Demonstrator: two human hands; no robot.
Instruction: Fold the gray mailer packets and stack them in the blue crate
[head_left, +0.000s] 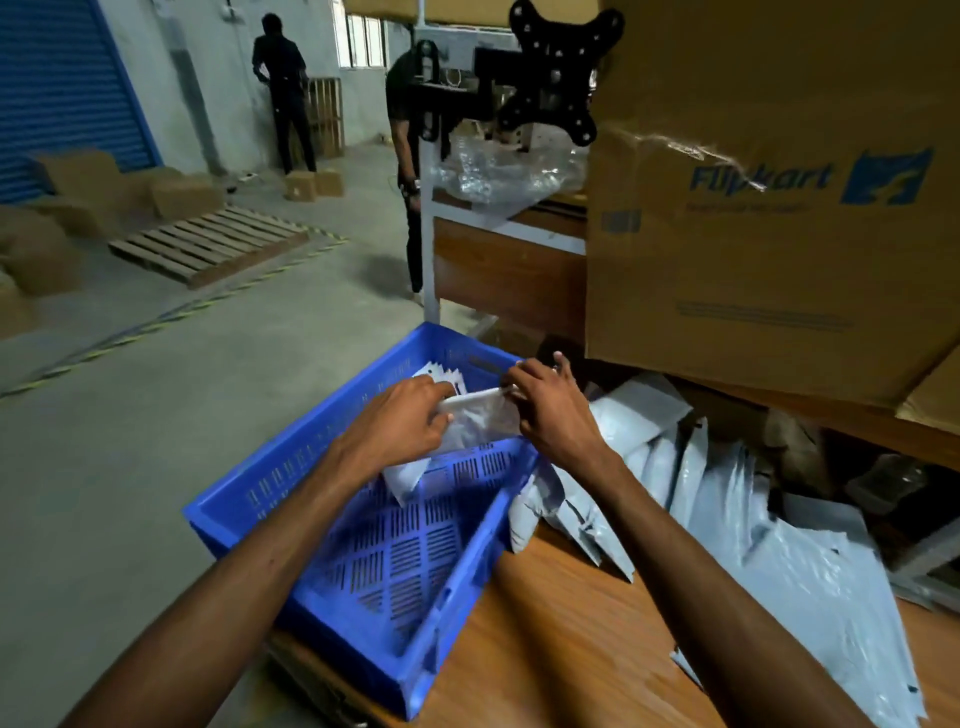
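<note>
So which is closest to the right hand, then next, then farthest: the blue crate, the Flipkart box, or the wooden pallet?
From the right hand:
1. Blue plastic crate, directly beneath it.
2. Brown Flipkart cardboard box, up on the right.
3. Wooden slatted pallet, far left on the floor.

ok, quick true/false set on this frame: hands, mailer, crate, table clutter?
1. Both hands grip one gray mailer packet above the blue crate. True: left hand and right hand hold its two ends.
2. The crate is full to the rim. False: most of its slotted floor is bare; a few folded packets lie at the far end.
3. A pile of loose mailers lies on the wooden table, right of the crate. True.
4. The cardboard box is plain and unprinted. False: it carries blue Flipkart print.
</note>
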